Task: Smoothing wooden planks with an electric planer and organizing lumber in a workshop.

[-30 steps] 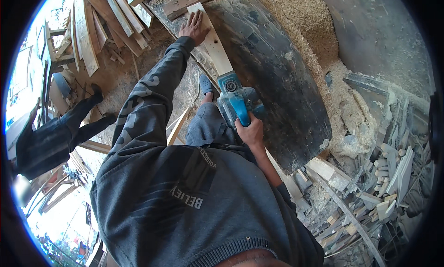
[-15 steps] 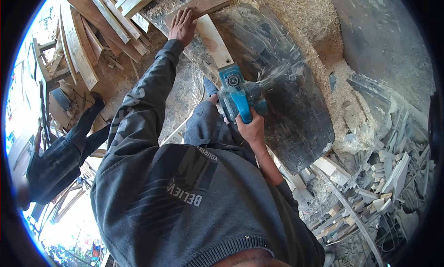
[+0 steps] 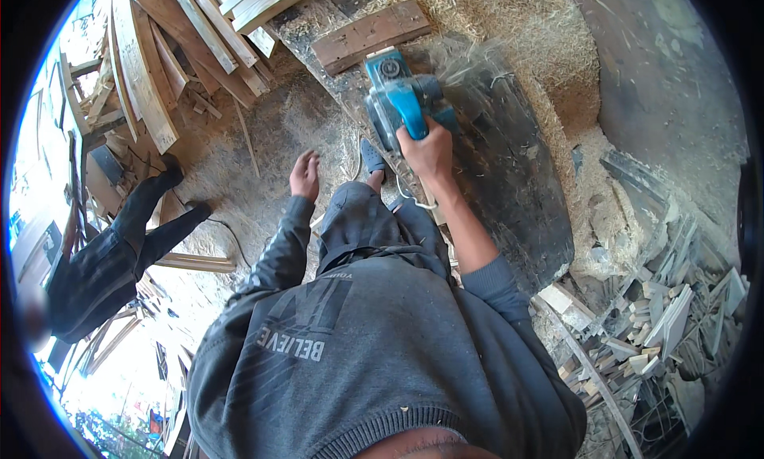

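Note:
My right hand (image 3: 428,153) grips the handle of a blue electric planer (image 3: 398,89), which lies over a pale board on a dark, scuffed work surface (image 3: 509,196); little of the board shows beneath it. Fine shavings fly off the planer's right side. A brown wooden block (image 3: 370,33) lies crosswise just beyond the planer's front. My left hand (image 3: 305,173) hangs off to the left of the work surface, fingers loosely bent and apart, holding nothing. A white cord loops below the planer.
Stacked planks (image 3: 143,69) lie at the upper left. Another person (image 3: 111,268) in dark clothing is at the left. Wood shavings (image 3: 557,77) border the work surface. A heap of offcuts (image 3: 660,332) lies at the lower right, and a grey sheet (image 3: 652,77) at the upper right.
The planer and my right hand have moved forward along the board toward the brown block. My left hand has left the board and dropped back toward my body.

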`<state>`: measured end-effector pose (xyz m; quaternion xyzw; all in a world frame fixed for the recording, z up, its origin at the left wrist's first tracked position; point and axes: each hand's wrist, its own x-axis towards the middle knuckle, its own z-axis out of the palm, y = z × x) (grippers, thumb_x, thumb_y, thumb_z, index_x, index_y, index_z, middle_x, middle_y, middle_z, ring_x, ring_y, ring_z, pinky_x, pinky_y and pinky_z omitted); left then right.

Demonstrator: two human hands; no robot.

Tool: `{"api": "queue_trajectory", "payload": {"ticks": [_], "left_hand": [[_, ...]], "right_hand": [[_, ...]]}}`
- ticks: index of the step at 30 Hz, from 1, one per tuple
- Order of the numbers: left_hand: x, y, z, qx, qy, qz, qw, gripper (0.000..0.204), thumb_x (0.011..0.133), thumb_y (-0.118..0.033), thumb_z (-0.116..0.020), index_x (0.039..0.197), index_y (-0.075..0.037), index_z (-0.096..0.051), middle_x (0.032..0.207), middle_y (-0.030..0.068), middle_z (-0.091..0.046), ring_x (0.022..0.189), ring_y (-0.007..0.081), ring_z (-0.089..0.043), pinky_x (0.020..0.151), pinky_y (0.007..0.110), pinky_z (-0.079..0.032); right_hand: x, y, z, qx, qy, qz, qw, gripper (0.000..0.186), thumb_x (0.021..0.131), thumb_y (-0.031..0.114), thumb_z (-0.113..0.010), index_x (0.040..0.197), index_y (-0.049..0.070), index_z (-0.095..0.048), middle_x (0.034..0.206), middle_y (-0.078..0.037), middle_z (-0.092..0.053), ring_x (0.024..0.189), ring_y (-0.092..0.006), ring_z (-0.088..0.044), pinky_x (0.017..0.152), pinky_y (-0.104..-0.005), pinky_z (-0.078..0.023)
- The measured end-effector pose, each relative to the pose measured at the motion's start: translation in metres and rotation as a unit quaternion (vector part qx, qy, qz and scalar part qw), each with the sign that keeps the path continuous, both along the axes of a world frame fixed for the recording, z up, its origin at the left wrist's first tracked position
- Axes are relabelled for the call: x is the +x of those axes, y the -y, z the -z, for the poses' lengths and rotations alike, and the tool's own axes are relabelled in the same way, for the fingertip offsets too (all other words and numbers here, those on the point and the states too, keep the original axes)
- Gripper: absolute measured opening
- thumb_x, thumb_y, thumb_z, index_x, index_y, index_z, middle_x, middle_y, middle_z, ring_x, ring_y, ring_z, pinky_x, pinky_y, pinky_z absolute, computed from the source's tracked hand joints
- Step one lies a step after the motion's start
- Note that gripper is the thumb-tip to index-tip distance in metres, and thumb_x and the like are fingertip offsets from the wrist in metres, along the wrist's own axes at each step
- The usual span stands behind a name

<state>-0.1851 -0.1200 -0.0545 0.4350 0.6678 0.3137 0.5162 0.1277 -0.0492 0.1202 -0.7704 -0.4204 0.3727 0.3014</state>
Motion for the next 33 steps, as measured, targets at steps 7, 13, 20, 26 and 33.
{"api": "queue_trajectory", "payload": {"ticks": [7,13,20,26,33], "left_hand": [[-0.092,0.040,-0.007,-0.003,-0.067,-0.140,0.988,0.026,0.105,-0.015,-0.050,0.120,0.003,-0.062,0.103,0.0125,-0.072,0.092,0.0185,-0.069,0.084,0.030,-0.055],[-0.056,-0.003,-0.020,0.062,-0.012,-0.107,0.992,0.027,0.104,-0.016,-0.052,0.119,0.003,-0.063,0.104,0.0118,-0.072,0.093,0.0178,-0.069,0.086,0.030,-0.055],[0.056,-0.040,-0.048,0.145,-0.032,0.049,0.988,0.034,0.102,-0.020,-0.056,0.130,-0.001,-0.060,0.115,0.0108,-0.071,0.106,0.0210,-0.067,0.092,0.031,-0.051],[0.170,-0.045,-0.065,0.245,-0.183,0.277,0.911,0.053,0.096,-0.027,-0.061,0.144,-0.006,-0.049,0.145,0.0187,-0.051,0.135,0.0382,-0.046,0.109,0.043,-0.041],[0.225,-0.036,-0.057,0.265,-0.337,0.350,0.833,0.069,0.098,-0.042,-0.052,0.155,-0.009,-0.031,0.164,0.0142,-0.022,0.152,0.0368,-0.019,0.118,0.049,-0.029]], "right_hand": [[-0.024,-0.122,-0.007,-0.005,-0.030,-0.034,0.999,0.028,0.079,0.035,-0.065,0.066,0.010,-0.066,0.054,-0.005,-0.063,0.048,-0.0178,-0.062,0.047,-0.0360,-0.051],[-0.008,-0.160,0.025,0.113,0.065,-0.039,0.991,0.041,0.074,0.044,-0.066,0.074,0.004,-0.072,0.073,-0.018,-0.072,0.069,-0.0331,-0.071,0.067,-0.0434,-0.055],[0.046,0.029,-0.017,0.077,-0.032,-0.079,0.993,0.038,0.074,0.038,-0.071,0.089,0.003,-0.072,0.078,-0.019,-0.072,0.079,-0.0318,-0.072,0.071,-0.0417,-0.052],[0.122,0.266,-0.019,0.058,0.023,-0.048,0.997,0.028,0.078,0.027,-0.074,0.091,0.002,-0.070,0.072,-0.019,-0.068,0.068,-0.0330,-0.071,0.063,-0.0408,-0.052],[0.137,0.385,-0.024,-0.023,-0.002,-0.006,1.000,0.024,0.078,0.023,-0.074,0.084,0.001,-0.067,0.068,-0.021,-0.065,0.071,-0.0395,-0.070,0.061,-0.0433,-0.052]]}}
